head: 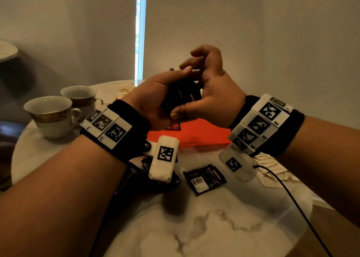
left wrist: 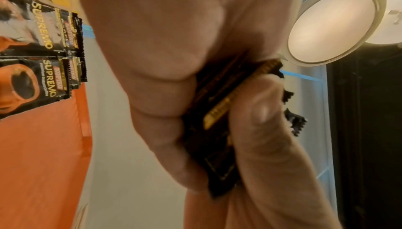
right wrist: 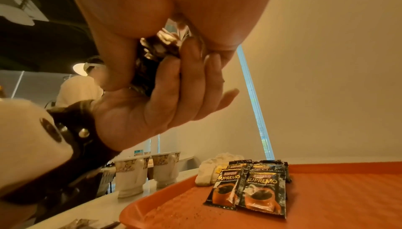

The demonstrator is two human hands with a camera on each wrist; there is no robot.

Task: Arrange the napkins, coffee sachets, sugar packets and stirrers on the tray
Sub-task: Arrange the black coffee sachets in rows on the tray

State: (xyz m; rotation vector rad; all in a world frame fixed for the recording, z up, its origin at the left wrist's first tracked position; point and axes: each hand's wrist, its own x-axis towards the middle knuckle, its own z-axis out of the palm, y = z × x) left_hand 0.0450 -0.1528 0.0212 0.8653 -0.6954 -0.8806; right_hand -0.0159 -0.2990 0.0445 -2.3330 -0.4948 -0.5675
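Note:
Above the orange tray [head: 196,135] both hands hold one stack of black coffee sachets [head: 181,94]. My left hand [head: 161,93] wraps its palm and fingers around the stack [left wrist: 217,129]. My right hand [head: 208,89] pinches it, thumb at the lower end and curled fingers at the top edge. The left hand [right wrist: 163,103] and the stack [right wrist: 150,64] also show in the right wrist view. Several more sachets [right wrist: 256,186] lie in overlapping rows on the tray [right wrist: 337,198]. One loose sachet [head: 204,179] lies on the marble table near me.
Two patterned cups [head: 52,116] stand at the table's left. Pale paper packets [head: 270,169] lie to the right under my right wrist, and white packets [right wrist: 208,169] sit beyond the tray. A black cable [head: 288,194] crosses the table's right edge. A person [right wrist: 80,88] stands in the background.

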